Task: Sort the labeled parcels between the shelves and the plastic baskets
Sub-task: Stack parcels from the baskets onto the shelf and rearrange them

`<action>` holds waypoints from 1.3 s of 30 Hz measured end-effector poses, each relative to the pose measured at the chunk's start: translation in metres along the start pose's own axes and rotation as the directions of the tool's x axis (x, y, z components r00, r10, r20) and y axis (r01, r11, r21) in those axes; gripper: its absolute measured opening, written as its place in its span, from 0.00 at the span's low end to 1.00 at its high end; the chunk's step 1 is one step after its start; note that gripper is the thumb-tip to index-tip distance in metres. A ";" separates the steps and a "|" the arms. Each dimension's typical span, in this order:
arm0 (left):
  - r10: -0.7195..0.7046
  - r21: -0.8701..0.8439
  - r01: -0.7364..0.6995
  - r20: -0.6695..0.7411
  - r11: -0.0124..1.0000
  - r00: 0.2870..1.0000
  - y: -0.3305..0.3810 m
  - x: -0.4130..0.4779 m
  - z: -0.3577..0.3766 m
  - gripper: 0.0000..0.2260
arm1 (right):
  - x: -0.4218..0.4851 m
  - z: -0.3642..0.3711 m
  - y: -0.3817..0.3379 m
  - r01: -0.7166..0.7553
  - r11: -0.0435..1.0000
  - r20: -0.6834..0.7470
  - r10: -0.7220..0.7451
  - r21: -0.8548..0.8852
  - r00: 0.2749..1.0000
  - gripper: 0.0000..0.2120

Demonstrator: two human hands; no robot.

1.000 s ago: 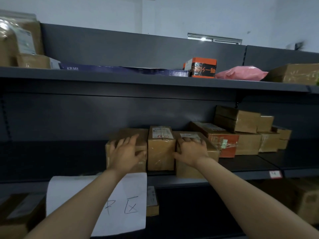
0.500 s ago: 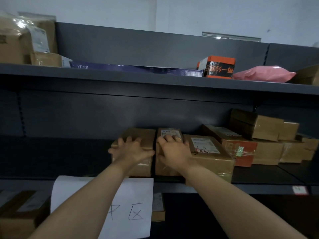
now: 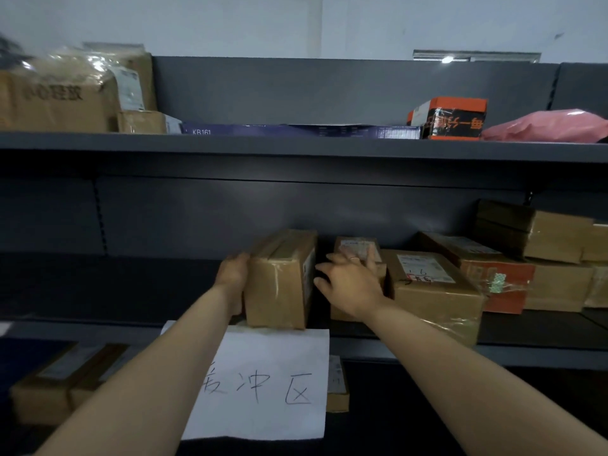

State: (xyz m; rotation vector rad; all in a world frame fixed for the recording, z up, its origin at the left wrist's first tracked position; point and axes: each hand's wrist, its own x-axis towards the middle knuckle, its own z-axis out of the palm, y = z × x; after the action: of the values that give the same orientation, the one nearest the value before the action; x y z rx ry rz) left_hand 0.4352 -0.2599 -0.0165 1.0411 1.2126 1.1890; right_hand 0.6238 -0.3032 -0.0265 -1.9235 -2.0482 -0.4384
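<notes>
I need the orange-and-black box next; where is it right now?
In the head view the orange-and-black box sits on the top shelf, right of centre, between the long flat blue box and the pink mailer bag.
</notes>
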 end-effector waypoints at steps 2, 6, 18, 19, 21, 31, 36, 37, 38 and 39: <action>0.071 0.020 -0.072 0.005 0.997 0.997 0.003 0.002 -0.003 0.15 | -0.002 0.002 -0.010 0.047 0.999 0.043 -0.047 0.004 0.998 0.22; 0.033 0.016 -0.033 0.044 0.999 0.998 0.009 -0.003 -0.005 0.11 | -0.004 0.002 -0.022 0.019 0.988 0.106 -0.035 0.152 0.994 0.27; -0.240 0.173 0.197 0.281 0.965 0.929 0.002 -0.005 -0.025 0.34 | 0.007 -0.019 -0.047 0.057 0.838 0.167 -0.174 0.543 0.970 0.22; -0.252 0.187 0.202 0.309 0.962 0.917 0.000 -0.003 -0.026 0.32 | 0.007 -0.021 -0.044 0.049 0.839 0.162 -0.161 0.542 0.973 0.20; -0.237 0.204 0.171 0.364 0.964 0.901 -0.001 -0.005 -0.027 0.23 | 0.008 -0.025 -0.033 0.018 0.879 0.056 -0.051 0.476 0.997 0.18; -0.056 0.067 0.034 0.355 0.997 0.933 -0.013 -0.008 -0.023 0.14 | 0.033 -0.020 0.003 -0.477 0.877 0.263 0.473 -0.051 0.841 0.41; -0.054 0.020 0.051 0.324 0.999 0.945 -0.024 -0.003 -0.029 0.14 | 0.054 -0.014 0.007 -0.606 0.785 0.307 0.612 -0.125 0.729 0.48; -0.062 0.004 0.065 0.317 0.998 0.946 -0.027 -0.002 -0.031 0.14 | 0.056 -0.013 0.010 -0.613 0.783 0.309 0.612 -0.107 0.728 0.49; -0.080 -0.015 0.089 0.307 0.996 0.948 -0.029 -0.001 -0.033 0.14 | 0.057 -0.013 0.013 -0.614 0.784 0.307 0.609 -0.092 0.731 0.49; -0.098 -0.037 0.114 0.300 0.993 0.949 -0.031 0.000 -0.035 0.15 | 0.056 -0.013 0.014 -0.608 0.790 0.304 0.598 -0.071 0.741 0.49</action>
State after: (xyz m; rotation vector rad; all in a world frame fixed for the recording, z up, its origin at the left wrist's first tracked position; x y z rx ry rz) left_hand 0.4034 -0.2648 -0.0506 1.0586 0.9815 0.9373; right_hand 0.6344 -0.2569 0.0090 -2.6097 -1.4128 0.0674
